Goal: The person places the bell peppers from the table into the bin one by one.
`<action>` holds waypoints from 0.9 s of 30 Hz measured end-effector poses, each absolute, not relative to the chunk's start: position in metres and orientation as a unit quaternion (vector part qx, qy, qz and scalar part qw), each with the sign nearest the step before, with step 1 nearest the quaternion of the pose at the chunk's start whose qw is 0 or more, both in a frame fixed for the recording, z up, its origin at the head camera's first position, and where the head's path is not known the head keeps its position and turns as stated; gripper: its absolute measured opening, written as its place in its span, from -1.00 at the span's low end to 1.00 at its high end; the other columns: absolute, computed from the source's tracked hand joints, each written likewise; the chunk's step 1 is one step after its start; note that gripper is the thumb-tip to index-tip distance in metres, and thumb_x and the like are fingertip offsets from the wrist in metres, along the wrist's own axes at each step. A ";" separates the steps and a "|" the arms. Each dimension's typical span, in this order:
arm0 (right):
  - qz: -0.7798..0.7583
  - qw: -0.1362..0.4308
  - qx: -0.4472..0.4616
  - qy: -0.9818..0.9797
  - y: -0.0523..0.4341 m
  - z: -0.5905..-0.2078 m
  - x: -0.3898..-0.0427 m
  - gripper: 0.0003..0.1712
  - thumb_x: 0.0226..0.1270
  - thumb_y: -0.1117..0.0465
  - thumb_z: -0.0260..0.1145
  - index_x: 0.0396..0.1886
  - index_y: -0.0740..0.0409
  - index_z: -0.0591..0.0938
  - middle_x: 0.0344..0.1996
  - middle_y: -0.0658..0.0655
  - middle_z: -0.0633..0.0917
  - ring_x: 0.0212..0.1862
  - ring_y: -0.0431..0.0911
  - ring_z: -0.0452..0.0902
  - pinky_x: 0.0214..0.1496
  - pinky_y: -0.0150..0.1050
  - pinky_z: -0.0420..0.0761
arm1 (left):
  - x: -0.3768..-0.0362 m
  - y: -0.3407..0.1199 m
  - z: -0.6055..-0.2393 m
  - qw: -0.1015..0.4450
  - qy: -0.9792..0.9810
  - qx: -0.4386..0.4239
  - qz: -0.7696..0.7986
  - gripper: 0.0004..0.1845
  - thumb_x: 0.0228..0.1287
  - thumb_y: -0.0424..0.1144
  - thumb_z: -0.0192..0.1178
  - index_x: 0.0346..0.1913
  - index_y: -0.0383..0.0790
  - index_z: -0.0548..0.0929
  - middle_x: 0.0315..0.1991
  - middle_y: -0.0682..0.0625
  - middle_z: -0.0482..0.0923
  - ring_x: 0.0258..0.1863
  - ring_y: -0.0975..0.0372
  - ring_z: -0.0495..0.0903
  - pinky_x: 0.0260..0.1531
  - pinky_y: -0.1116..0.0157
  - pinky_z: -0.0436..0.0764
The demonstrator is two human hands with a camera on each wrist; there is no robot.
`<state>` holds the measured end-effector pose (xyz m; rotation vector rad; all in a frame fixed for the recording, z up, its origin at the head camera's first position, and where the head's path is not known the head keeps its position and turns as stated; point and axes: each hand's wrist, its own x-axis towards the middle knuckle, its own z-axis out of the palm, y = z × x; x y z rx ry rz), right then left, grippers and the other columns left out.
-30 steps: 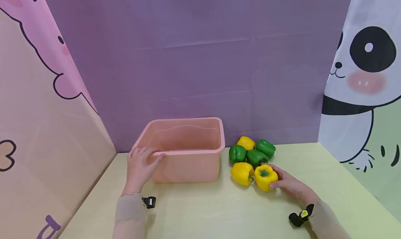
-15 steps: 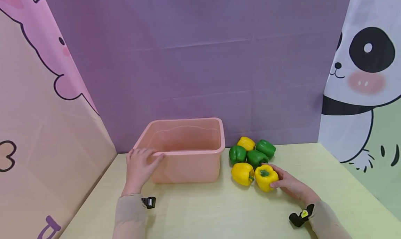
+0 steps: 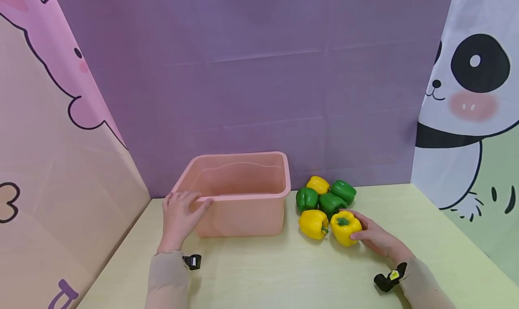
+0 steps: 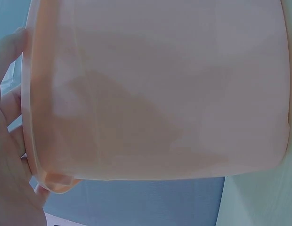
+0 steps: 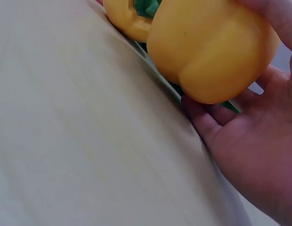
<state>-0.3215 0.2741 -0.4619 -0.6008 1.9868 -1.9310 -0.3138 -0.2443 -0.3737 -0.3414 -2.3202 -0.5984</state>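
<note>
In the head view, a pink plastic bin (image 3: 243, 216) stands left of centre at the back. My left hand (image 3: 179, 219) grips its front left corner, fingers over the rim and thumb along the front; the left wrist view shows the bin's wall (image 4: 160, 103) close up. My right hand (image 3: 375, 239) holds a yellow bell pepper (image 3: 345, 230), stem up, between thumb and fingers. In the right wrist view, fingertips reach under this pepper (image 5: 212, 52). A second yellow bell pepper (image 3: 313, 224) lies just left of it.
Behind these two lie green bell peppers (image 3: 307, 199), (image 3: 332, 203), (image 3: 343, 192) and another yellow bell pepper (image 3: 318, 184). They sit close to the bin's right side. A purple cloth (image 3: 259, 74) hangs at the back of the pale table (image 3: 275, 273), with printed side panels left and right.
The yellow bell pepper in my right hand has shifted very slightly right and up, and tilted a little. My left hand stays on the bin, and the other peppers have not moved.
</note>
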 end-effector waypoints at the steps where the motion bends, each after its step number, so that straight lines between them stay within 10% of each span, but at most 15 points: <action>1: -0.674 0.152 -0.206 0.693 0.274 -0.462 -0.321 -0.24 0.27 0.35 0.24 0.45 0.03 0.22 0.22 -0.11 0.34 0.18 -0.27 0.32 0.19 -0.48 0.33 | -0.314 -0.244 -0.374 0.353 -0.897 -0.132 -0.232 -0.64 0.20 0.08 0.28 -0.16 -0.16 0.69 -0.16 -0.11 0.67 0.00 -0.04 0.46 0.25 -0.16 -0.02; 9: -0.666 0.143 -0.177 0.710 0.274 -0.456 -0.318 -0.11 0.26 0.36 0.26 0.50 0.28 0.02 0.29 0.12 0.27 0.16 -0.17 0.31 0.17 -0.43 0.40 | -0.315 -0.244 -0.376 0.359 -0.894 -0.135 -0.232 -0.64 0.19 0.07 0.29 -0.18 -0.16 0.69 -0.18 -0.11 0.67 -0.02 -0.04 0.47 0.25 -0.16 -0.01; 27: -0.668 0.095 -0.201 0.710 0.272 -0.434 -0.313 -0.23 0.25 0.39 0.27 0.44 0.13 0.22 0.12 0.04 0.40 0.05 -0.10 0.42 0.10 -0.31 0.53 | -0.316 -0.245 -0.376 0.362 -0.893 -0.135 -0.231 -0.64 0.19 0.08 0.29 -0.18 -0.15 0.69 -0.17 -0.10 0.67 -0.01 -0.05 0.47 0.24 -0.17 0.00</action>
